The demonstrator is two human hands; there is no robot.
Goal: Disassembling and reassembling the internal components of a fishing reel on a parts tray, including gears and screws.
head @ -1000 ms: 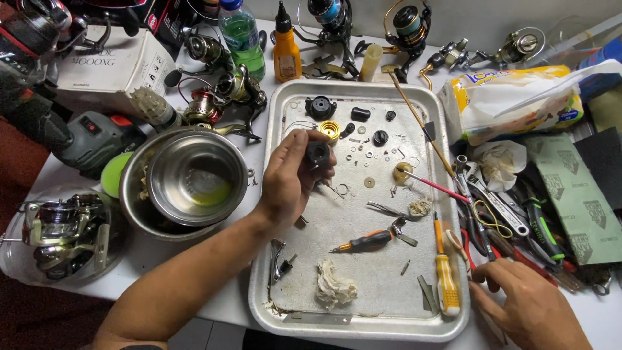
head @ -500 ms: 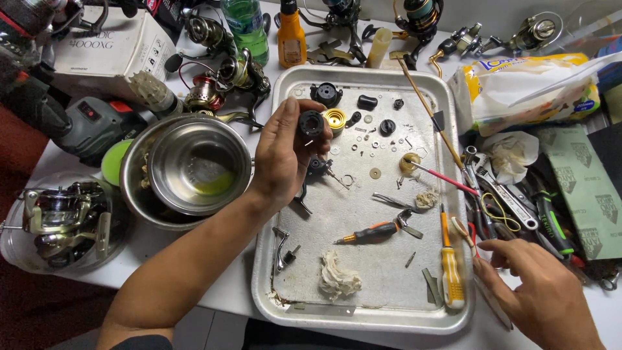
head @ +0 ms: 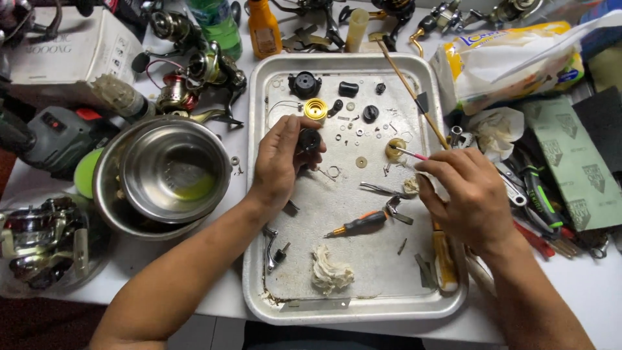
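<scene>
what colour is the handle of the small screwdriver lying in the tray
Orange and black, on the small screwdriver lying in the metal tray; the head view shows it best.

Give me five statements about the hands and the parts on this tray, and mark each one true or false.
1. The left hand holds a small black round part over the metal tray. True.
2. The right hand holds the orange-handled screwdriver. False: the screwdriver lies on the tray; the right hand holds a thin pink-handled tool.
3. The tip of the pink-handled tool is at a small yellowish round part. True.
4. The steel bowl sits inside the tray. False: it stands on the table left of the tray.
5. A wad of whitish rag lies near the tray's near edge. True.
</scene>
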